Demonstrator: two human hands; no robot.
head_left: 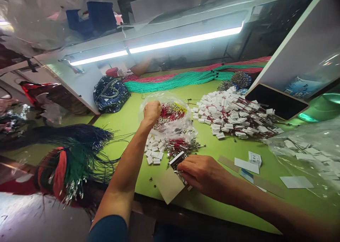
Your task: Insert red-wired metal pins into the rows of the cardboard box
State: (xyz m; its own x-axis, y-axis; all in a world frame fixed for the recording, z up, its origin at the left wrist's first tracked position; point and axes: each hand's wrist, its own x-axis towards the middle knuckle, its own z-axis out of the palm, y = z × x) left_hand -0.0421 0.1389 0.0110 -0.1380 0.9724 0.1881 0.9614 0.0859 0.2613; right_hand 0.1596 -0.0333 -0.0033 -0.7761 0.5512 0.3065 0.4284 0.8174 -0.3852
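My left hand [152,113] is closed at the left edge of an open clear plastic bag [175,129] that holds red and yellow wires with metal ends. What its fingers grip cannot be made out. My right hand [198,171] is closed beside a small dark and white block [177,159], its fingertips at the block's right end; any small piece in them is hidden. Between the hands lies a pile of red wires with metal terminals [179,146]. White connector housings [155,153] lie left of it. A beige card [169,185] sits below the block.
White connectors with wires [231,114] are heaped at the right, by a dark tablet [277,101]. Green wires [172,82] run along the back. Wire bundles [77,164] hang over the left edge. Paper slips [247,165] lie right of my right hand.
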